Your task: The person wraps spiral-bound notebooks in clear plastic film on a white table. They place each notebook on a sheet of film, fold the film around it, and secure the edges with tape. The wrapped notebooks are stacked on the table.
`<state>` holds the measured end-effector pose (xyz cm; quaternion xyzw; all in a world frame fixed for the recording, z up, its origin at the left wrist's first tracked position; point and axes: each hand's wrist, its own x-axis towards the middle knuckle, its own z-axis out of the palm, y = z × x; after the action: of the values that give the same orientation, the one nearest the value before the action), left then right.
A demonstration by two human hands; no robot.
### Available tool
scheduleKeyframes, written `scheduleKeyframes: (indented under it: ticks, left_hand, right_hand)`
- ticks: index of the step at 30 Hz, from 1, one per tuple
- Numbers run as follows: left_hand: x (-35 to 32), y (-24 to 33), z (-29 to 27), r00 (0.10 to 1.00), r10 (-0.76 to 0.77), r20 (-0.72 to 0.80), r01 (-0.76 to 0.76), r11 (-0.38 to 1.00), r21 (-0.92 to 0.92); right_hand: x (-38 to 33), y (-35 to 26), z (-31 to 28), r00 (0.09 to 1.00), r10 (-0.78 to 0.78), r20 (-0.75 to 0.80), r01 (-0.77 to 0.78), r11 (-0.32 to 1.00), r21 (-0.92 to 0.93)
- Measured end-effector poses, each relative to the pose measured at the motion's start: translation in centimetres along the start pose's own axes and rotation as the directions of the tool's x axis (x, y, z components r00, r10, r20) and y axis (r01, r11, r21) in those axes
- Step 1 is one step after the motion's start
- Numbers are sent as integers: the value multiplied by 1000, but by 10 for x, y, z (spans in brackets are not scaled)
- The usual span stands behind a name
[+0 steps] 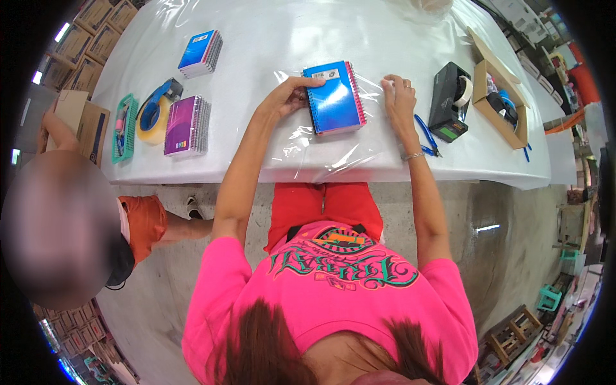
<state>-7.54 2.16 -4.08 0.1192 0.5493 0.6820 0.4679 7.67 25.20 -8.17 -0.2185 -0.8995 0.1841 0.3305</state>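
A stack of spiral notebooks with a blue cover [337, 102] lies on a sheet of clear plastic film [301, 151] in front of me. My left hand [289, 97] grips the stack's left side, thumb over the top cover and fingers curled at the edge. To the right of the stack, my right hand [400, 102] has its fingers bent together at the film's right edge, seemingly pinching it. The fingertips are small and partly hidden there. Blue-handled cutting pliers [428, 138] rest beside my right wrist.
On the white-covered table [256, 38] are a purple notebook stack [186, 125], another blue stack [200, 52], a tape gun [156, 114], and a green basket [124, 128]. At right stand a black tape dispenser [449, 102] and an open cardboard box [499, 106]. Another person [144, 215] is at left.
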Motion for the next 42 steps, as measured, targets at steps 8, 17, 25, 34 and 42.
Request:
scheduleKeyframes:
  ticks: [8,17,25,34,42]
  left_hand:
    - [1,-2,3,999,-22,-24,26,979,204]
    - [10,18,6,999,37,15,-39,835,550]
    - [9,-3,-2,770,606,-199,-53,371,927]
    - [-72,-78,27,760,645,-82,-155,302,940]
    - [-68,-87,13,798,599,-68,-339,539,771]
  right_hand:
    - [6,7,-7,976,-13,218,-44,967,251]
    - [14,9,-4,973,36,-227,-19,997,76]
    - [-44,-68,-40,962,-108,249,-31,868,495]
    - [-73,-37,-10,951,-129,283,19,933,360]
    - [-74,-43,-14,947,-153,281,23,909,416]
